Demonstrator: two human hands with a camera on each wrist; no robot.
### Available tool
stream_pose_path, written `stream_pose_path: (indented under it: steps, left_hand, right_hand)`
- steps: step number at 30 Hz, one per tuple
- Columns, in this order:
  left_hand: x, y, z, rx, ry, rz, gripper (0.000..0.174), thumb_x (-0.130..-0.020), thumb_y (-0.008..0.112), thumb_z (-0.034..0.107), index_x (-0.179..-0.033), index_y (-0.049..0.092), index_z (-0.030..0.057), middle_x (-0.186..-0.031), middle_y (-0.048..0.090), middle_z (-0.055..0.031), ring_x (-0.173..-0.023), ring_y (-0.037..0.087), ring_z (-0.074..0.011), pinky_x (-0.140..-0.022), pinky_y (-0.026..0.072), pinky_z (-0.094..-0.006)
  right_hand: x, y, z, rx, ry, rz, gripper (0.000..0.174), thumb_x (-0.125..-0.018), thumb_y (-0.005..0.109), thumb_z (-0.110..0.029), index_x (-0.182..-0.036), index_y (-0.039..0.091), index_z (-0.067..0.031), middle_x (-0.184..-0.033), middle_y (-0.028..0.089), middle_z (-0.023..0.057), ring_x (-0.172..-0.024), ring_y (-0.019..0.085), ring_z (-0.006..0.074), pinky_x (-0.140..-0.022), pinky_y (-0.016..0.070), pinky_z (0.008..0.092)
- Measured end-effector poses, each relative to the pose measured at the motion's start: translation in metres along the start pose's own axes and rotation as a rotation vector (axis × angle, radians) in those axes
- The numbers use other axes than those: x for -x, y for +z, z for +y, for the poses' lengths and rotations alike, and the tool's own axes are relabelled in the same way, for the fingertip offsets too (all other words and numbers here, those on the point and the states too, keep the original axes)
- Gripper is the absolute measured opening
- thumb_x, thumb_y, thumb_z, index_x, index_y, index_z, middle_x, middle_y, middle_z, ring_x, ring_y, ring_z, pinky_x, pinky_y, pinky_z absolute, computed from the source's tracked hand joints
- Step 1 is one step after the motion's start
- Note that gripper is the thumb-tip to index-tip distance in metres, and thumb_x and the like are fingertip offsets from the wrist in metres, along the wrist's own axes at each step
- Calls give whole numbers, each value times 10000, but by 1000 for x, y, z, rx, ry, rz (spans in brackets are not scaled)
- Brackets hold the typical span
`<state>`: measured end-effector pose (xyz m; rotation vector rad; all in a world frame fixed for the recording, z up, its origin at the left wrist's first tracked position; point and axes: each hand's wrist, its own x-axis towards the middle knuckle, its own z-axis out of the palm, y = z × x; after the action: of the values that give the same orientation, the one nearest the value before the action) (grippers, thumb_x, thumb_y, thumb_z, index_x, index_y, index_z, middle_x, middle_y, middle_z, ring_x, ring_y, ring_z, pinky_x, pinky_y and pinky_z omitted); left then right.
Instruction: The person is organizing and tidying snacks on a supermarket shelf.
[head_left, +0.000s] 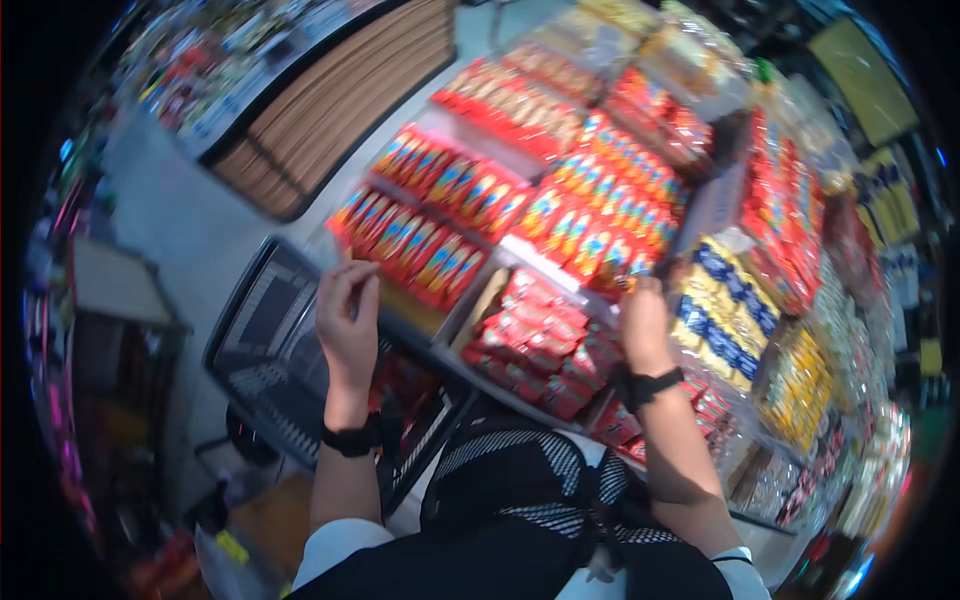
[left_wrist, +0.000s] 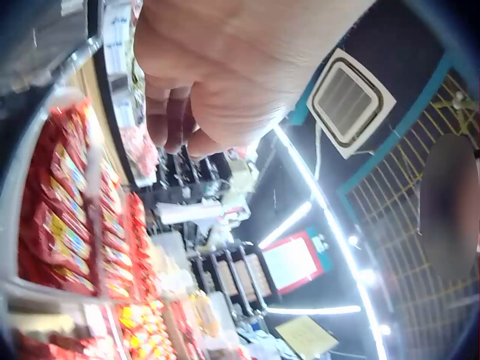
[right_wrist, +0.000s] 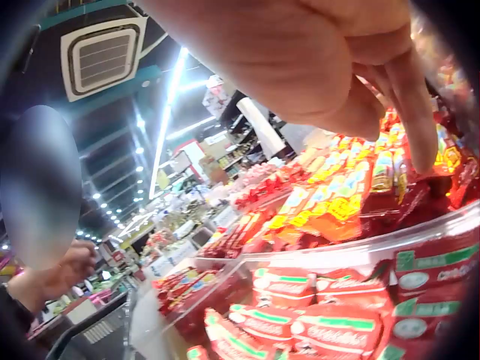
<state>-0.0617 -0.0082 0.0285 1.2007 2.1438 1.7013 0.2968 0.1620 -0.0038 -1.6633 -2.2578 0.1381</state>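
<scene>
My left hand (head_left: 348, 310) hovers by the near left corner of a snack display, its fingers loosely bent and holding nothing. Beside it lie rows of red packets (head_left: 410, 245) with yellow and blue print. My right hand (head_left: 645, 325) reaches over the middle of the display. In the right wrist view, one straight finger (right_wrist: 420, 139) points down onto red-and-yellow packets (right_wrist: 330, 199) standing in rows behind a clear divider. In front of that divider, a heap of red packets with green stripes (right_wrist: 315, 322) fills the nearer compartment.
A dark shopping basket or cart (head_left: 270, 340) stands left of the display, below my left hand. Yellow-and-blue packs (head_left: 725, 310) lie right of my right hand. Beyond the aisle is a wood-slatted counter (head_left: 340, 100).
</scene>
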Motion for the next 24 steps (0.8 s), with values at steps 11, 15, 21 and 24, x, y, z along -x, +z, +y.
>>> stream_pose_path:
  steps: [11, 15, 21, 24]
  left_hand:
    - [137, -25, -181, -516, -634, -638, 784, -704, 856, 291, -1331, 517, -34, -1330, 542, -266, -1234, 534, -420, -1045, 442, -438]
    - [126, 16, -212, -450, -522, -495, 910, -700, 861, 406, -1411, 450, 14, -1443, 451, -240, -1308, 463, -421, -1104, 383, -456]
    - [113, 42, -226, -269, -735, -737, 782, -699, 897, 336, -1345, 537, 84, -1239, 642, -161, -1193, 588, -341, -1045, 439, -415]
    - [112, 40, -231, -102, -649, -725, 781, -697, 903, 300, -1330, 513, 61, -1240, 640, -144, -1156, 603, -300, -1006, 469, -401]
  right_hand:
    - [73, -27, -83, -410, -191, -453, 348, -863, 635, 1, -1206, 581, 15, -1165, 612, 216, -952, 663, 378, -819, 534, 412]
    - [87, -29, -85, -381, -307, -438, 337, -872, 619, -44, -1203, 584, 5, -1191, 594, 214, -991, 640, 425, -854, 541, 475]
    - [101, -41, -74, -323, -259, -453, 341, -879, 618, -63, -1210, 581, 7, -1122, 602, 204, -948, 650, 411, -822, 553, 474]
    - [108, -42, -70, -330, -233, -467, 336, -873, 617, -57, -1200, 584, 9, -1114, 607, 212, -960, 644, 413, -832, 549, 473]
